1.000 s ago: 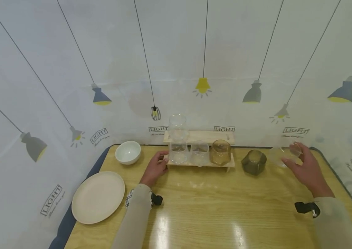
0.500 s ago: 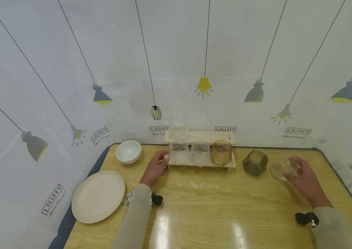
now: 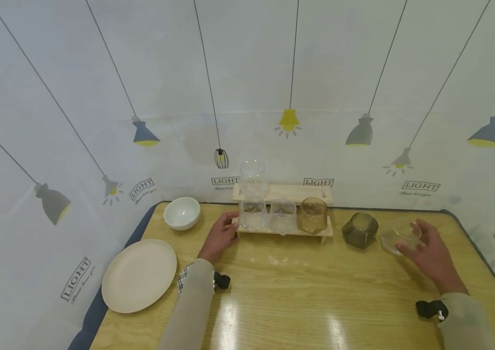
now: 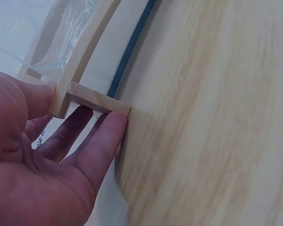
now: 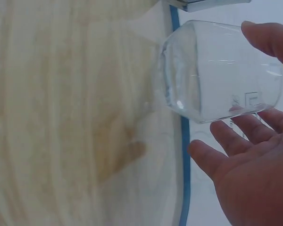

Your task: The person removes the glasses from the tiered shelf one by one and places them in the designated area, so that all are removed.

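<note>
At the left end of a two-tier wooden rack (image 3: 282, 232), my left hand (image 3: 219, 238) grips the end of the lower shelf. The left wrist view has the thumb against the shelf end and the fingers around the rack's leg (image 4: 98, 97). My right hand (image 3: 432, 253) holds a clear drinking glass (image 5: 221, 70) between thumb and fingertips, at the table's right. Whether its base touches the table is hard to tell. A smoky grey glass (image 3: 359, 231) stands just left of it. On the lower shelf are two clear glasses (image 3: 253, 216) and an amber glass (image 3: 314, 216); another clear glass (image 3: 253, 179) is on the upper shelf.
A white bowl (image 3: 182, 214) and a large cream plate (image 3: 139, 275) lie on the left of the wooden table (image 3: 291, 301). A patterned wall covering (image 3: 177, 121) rises right behind the table's back edge.
My right hand has brought the clear glass down and nearer to me, beside the smoky grey glass, and in the last half second it hardly moves. My left hand stays on the rack.
</note>
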`<state>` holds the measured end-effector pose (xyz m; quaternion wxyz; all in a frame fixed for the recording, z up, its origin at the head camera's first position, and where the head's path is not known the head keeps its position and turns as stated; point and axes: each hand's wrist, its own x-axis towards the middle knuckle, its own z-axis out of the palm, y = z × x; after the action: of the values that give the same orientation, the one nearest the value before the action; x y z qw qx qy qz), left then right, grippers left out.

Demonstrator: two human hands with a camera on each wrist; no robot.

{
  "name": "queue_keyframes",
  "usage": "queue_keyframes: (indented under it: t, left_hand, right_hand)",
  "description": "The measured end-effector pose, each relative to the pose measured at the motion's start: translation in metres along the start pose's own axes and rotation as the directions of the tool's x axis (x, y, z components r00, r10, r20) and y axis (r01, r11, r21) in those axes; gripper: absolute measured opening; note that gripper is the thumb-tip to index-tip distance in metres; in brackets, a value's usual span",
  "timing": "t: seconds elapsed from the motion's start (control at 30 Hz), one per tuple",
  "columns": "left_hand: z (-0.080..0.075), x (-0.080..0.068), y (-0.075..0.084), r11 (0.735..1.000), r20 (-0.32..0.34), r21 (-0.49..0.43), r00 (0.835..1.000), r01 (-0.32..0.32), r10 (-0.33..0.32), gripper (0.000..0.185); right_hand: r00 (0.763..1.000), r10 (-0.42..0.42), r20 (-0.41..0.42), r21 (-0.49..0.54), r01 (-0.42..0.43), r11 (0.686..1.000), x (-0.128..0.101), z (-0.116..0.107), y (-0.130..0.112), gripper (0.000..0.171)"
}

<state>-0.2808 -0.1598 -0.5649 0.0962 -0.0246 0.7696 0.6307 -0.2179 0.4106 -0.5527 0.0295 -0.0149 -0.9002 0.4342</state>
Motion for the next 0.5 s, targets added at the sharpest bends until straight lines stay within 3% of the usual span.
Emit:
queue_keyframes:
  t: [0.5]
  left_hand:
    - [0.0,0.001,-0.001,1.0,0.0,-0.014,1.0,0.017,-0.017,0.038]
  right_hand:
    - [0.986,-0.102,-0.132,-0.039,0.098,0.994,0.003,-0.012,-0.049,0.084]
